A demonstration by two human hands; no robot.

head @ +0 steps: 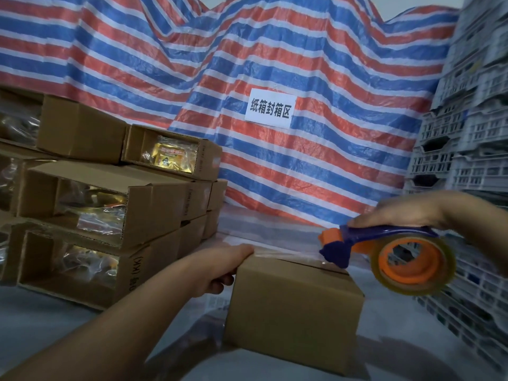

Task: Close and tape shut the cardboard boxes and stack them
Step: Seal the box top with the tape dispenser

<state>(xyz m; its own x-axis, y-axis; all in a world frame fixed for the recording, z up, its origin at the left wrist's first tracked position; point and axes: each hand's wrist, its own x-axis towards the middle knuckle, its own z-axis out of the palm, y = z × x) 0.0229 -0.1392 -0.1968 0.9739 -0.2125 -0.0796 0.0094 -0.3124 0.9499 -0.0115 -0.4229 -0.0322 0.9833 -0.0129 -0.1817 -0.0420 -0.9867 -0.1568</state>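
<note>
A closed brown cardboard box [294, 306] stands on the grey surface in front of me. My left hand [222, 268] holds its upper left edge, fingers curled over the side. My right hand [406, 213] grips a blue and orange tape dispenser [384, 248] loaded with a clear tape roll [412, 262]. The dispenser's blue head touches the box top near its right end. A strip of clear tape [286, 255] runs along the top from my left hand to the dispenser.
Several open cardboard boxes [110, 204] holding plastic-wrapped goods are piled at the left. A striped red, white and blue tarp [247, 64] with a white paper sign [270, 108] hangs behind. Stacked grey plastic crates [467, 133] rise on the right.
</note>
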